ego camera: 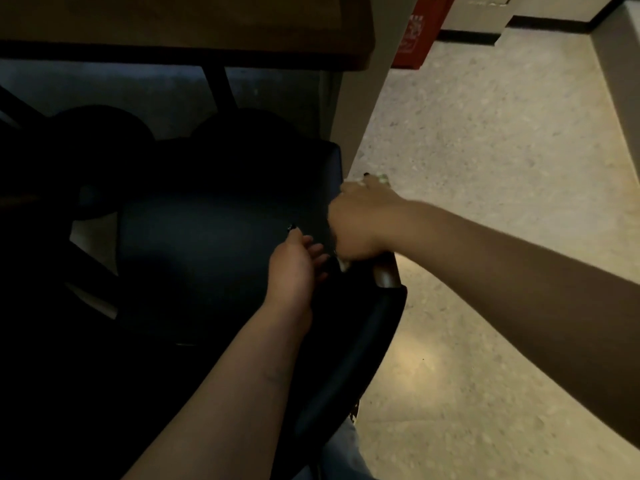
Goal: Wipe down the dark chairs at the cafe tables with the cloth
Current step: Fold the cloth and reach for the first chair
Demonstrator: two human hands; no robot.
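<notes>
Under the wooden bench (187, 29) at a dim cafe, I look down on a dark chair (207, 258) pushed partly beneath the bench edge, its padded seat facing up and its curved backrest running along the lower right of the view. My right hand (360, 223) sits on the chair's right armrest, fingers curled round a pale cloth (381, 178); small bits of the cloth show past the knuckles at the far side and again under the heel of the hand, just above a brown wooden stretch of the armrest (386, 275). Most of the cloth is hidden by the hand. My left hand (294, 268) hangs just beside the right one, over the seat's right edge, its fingers loosely bent and apart, with a dark-painted nail showing at the top. I cannot tell whether it touches the seat or the armrest; it holds nothing that I can see. Both forearms are bare. Beyond the seat, two more rounded dark chair backs (100, 133) sit in shadow under the bench, beside a dark bench leg (218, 88). To the right, a pale speckled floor (502, 168) runs up to a red box (419, 32) standing against the wall near the top of the view.
</notes>
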